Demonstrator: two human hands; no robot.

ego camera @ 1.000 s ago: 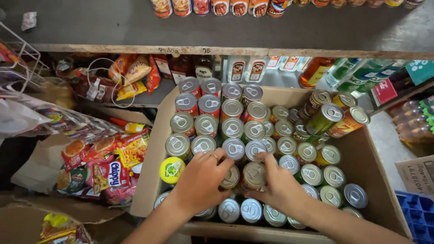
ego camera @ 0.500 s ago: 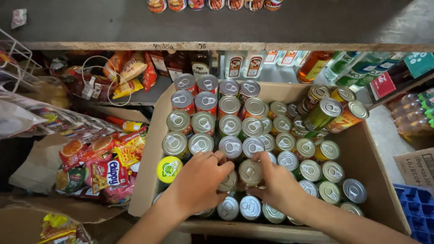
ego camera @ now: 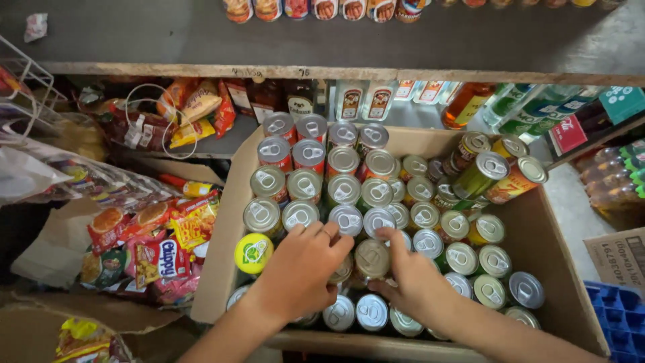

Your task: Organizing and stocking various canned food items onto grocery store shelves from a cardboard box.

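A cardboard box point(ego camera: 222, 235) holds several upright drink cans, seen from above by their silver tops. My left hand point(ego camera: 302, 269) lies over the cans in the box's front middle, fingers curled onto a can that is mostly hidden beneath it. My right hand point(ego camera: 413, 279) is beside it, thumb and fingers around a can with a gold-brown top point(ego camera: 371, 257) that stands between both hands. A can with a yellow-green lid point(ego camera: 253, 252) sits just left of my left hand. Red cans point(ego camera: 295, 134) fill the far left rows.
Tilted green and orange cans point(ego camera: 500, 175) lean in the box's far right corner. Snack packets point(ego camera: 154, 242) fill a carton to the left. Bottles point(ego camera: 470, 101) and packets stand under a wooden shelf point(ego camera: 322, 70). A blue crate point(ego camera: 615, 316) is at the right edge.
Both hands have stayed over the same front-middle cans, shifting only slightly. The view has dropped a little, so the box sits lower in the picture.
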